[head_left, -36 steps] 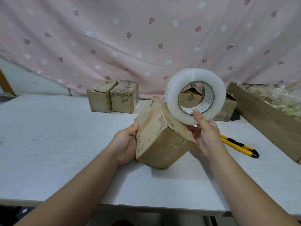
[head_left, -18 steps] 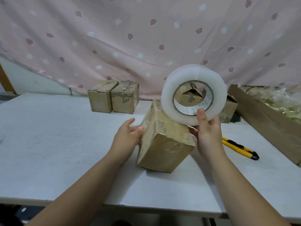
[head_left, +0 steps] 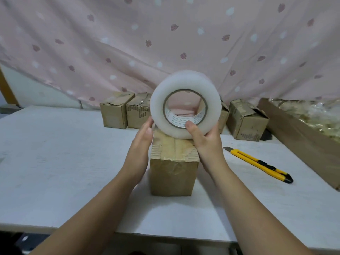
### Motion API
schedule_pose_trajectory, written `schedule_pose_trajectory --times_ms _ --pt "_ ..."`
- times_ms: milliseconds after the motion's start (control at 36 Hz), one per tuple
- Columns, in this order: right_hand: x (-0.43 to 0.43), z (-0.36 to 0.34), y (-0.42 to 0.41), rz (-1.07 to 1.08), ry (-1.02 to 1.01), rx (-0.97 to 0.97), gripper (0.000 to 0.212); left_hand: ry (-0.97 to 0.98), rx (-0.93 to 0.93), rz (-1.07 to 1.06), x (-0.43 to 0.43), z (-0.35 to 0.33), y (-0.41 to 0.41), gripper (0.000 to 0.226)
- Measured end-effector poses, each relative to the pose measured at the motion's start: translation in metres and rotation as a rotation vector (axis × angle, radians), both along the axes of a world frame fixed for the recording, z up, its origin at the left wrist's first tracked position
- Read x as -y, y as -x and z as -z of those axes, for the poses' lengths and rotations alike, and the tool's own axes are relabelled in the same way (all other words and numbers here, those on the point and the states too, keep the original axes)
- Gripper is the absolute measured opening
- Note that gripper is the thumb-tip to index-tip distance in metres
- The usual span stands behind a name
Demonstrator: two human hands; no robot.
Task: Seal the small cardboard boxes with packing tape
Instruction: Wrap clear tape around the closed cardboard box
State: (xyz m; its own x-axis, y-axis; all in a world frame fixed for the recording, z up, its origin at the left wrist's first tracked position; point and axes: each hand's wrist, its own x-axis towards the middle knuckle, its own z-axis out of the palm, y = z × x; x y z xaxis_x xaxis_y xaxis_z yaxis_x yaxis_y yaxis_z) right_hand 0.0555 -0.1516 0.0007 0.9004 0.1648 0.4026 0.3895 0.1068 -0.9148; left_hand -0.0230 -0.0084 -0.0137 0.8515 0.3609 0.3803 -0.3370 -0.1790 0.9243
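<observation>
The right hand grasps the roll of clear packing tape, its thumb hooked into the cardboard core and its fingers wrapped round the outer face. The roll stands on edge on the far end of the top of the small cardboard box, which sits on the white table between the two hands. The left hand is released, its fingers straight along the box's left side, its fingertips up against the lower left rim of the roll.

To the right of the right hand, well apart, a yellow utility knife lies on the table. Beyond the left hand two closed boxes stand side by side. Beyond the right hand is another small box with loose flaps, and further right a long open carton. A pink patterned curtain hangs behind everything.
</observation>
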Motion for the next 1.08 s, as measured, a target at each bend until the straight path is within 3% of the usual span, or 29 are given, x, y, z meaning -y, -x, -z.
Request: schedule_pose_trajectory --times_ms 111,222,361,583,750,861,1083 --pt "0.0 -0.002 0.0 -0.001 0.009 0.001 0.046 -0.004 0.039 0.237 0.0 -0.007 0.006 0.066" --pt "0.004 -0.003 0.002 -0.025 0.002 -0.004 0.044 0.008 -0.047 0.295 -0.011 -0.016 0.0 0.076" --pt "0.006 0.0 0.001 -0.034 -0.049 0.019 0.052 -0.183 -0.198 0.334 -0.018 -0.033 -0.014 0.09" --pt "0.007 0.002 -0.004 -0.036 -0.092 0.019 0.053 -0.211 -0.206 0.448 -0.022 -0.03 -0.018 0.072" --pt "0.008 -0.007 -0.006 -0.035 -0.131 -0.009 0.035 -0.214 -0.211 0.421 -0.02 -0.029 -0.015 0.054" --pt "0.01 -0.01 -0.005 -0.003 -0.134 -0.019 0.02 -0.246 -0.207 0.372 -0.017 -0.028 -0.016 0.056" --pt "0.008 -0.009 -0.004 0.165 -0.184 0.043 0.016 -0.274 -0.223 0.318 -0.01 -0.027 -0.015 0.054"
